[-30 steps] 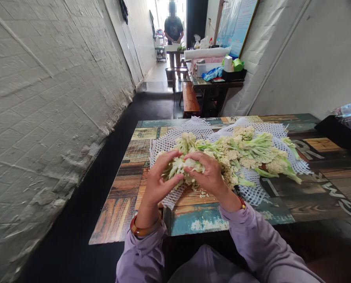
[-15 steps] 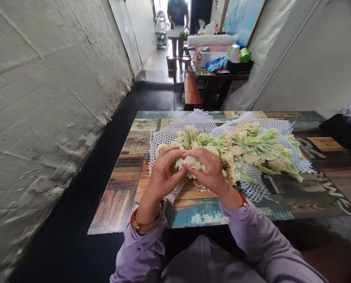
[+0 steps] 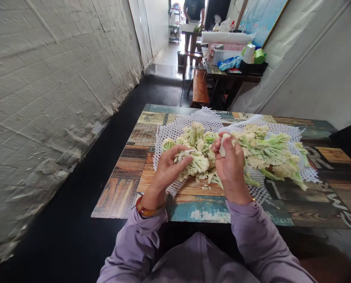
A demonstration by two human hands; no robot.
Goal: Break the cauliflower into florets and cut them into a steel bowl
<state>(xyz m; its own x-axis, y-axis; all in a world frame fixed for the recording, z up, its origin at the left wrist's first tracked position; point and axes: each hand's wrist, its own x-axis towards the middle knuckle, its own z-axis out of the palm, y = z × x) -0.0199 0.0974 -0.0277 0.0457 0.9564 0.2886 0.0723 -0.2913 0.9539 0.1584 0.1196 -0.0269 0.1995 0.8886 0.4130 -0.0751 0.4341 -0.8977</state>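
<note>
My left hand (image 3: 170,167) grips a cauliflower floret (image 3: 196,163), its thumb and fingers closed on the stem end. My right hand (image 3: 230,165) is raised a little to the right, pinching a small pale piece of cauliflower (image 3: 223,144) between thumb and fingers. Behind both hands lies a heap of cauliflower florets (image 3: 264,145) with green stems, spread over white foam netting (image 3: 171,135). Small crumbs (image 3: 206,185) are scattered on the patterned wooden table (image 3: 199,208) in front of the heap. The right hand hides part of the heap.
A dark tray (image 3: 348,137) stands at the table's right end. Beyond are a wooden bench (image 3: 200,86) and another table with a plastic roll (image 3: 227,37) and a blue packet (image 3: 229,63). A person (image 3: 194,11) stands far back. A rough wall (image 3: 60,78) runs along the left.
My hands, together around the cauliflower before, have come apart. The right hand has moved right and up with a small piece; the left keeps the floret. The view has shifted slightly.
</note>
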